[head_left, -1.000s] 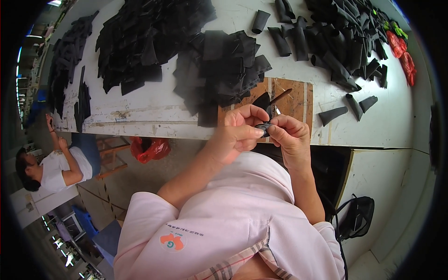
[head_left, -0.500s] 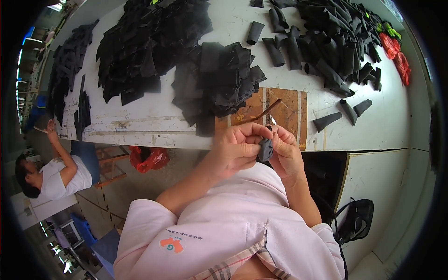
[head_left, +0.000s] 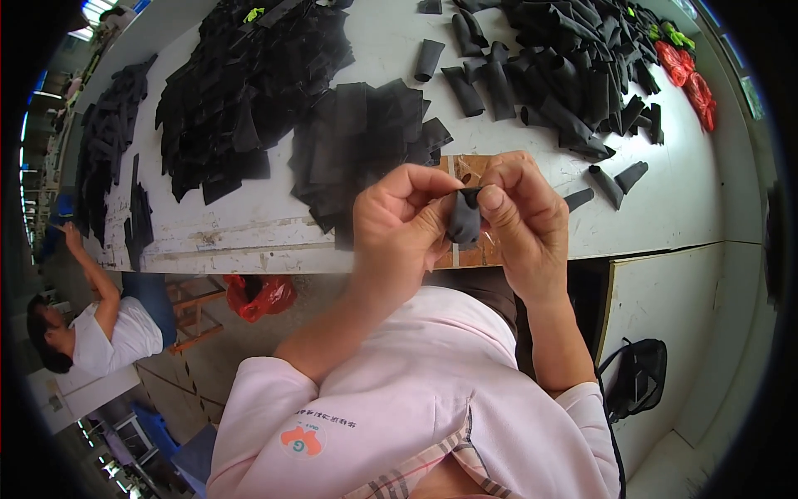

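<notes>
Left hand (head_left: 401, 218) and right hand (head_left: 525, 223) pinch a seemingly half-shaped fabric piece (head_left: 465, 219), flat panels (head_left: 249, 96) apparently unworked at their ten o'clock, shaped tubes (head_left: 573, 73) at one.

Cloth piles (head_left: 241, 100) and worktable (head_left: 673, 204) show a workshop.

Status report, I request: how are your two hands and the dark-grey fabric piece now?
Left hand, right hand: both pinching the small dark-grey fabric piece. Nearest clutter: pile of flat black fabric pieces, beyond left hand.
</notes>
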A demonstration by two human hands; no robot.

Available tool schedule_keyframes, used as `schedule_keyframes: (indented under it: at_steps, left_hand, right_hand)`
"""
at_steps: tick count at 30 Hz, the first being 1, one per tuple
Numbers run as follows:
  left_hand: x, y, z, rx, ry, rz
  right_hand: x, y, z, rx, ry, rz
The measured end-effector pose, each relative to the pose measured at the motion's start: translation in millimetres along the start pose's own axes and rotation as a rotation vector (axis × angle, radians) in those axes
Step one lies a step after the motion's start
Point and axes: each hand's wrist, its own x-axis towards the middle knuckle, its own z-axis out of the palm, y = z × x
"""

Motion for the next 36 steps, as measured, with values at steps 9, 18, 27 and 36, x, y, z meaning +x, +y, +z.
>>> schedule_keyframes:
  at_steps: [9, 18, 27, 36]
  left_hand:
    - [31, -16, -39, -0.849, -0.052, -0.596]
    - [33, -25, -45, -0.989, -0.156, -0.509]
    - [29, -20, -33, 0.604, -0.136, 0.378]
    - [15, -21, -23, 0.163, -0.013, 0.454]
  right_hand:
    - [13, 41, -19, 0.476, -0.233, 0.565]
    - [20, 53, -13, 0.390, -0.309, 0.548]
    - [15, 63, -21, 0.201, -0.302, 0.425]
    - [16, 18, -16, -1.022, -0.387, -0.427]
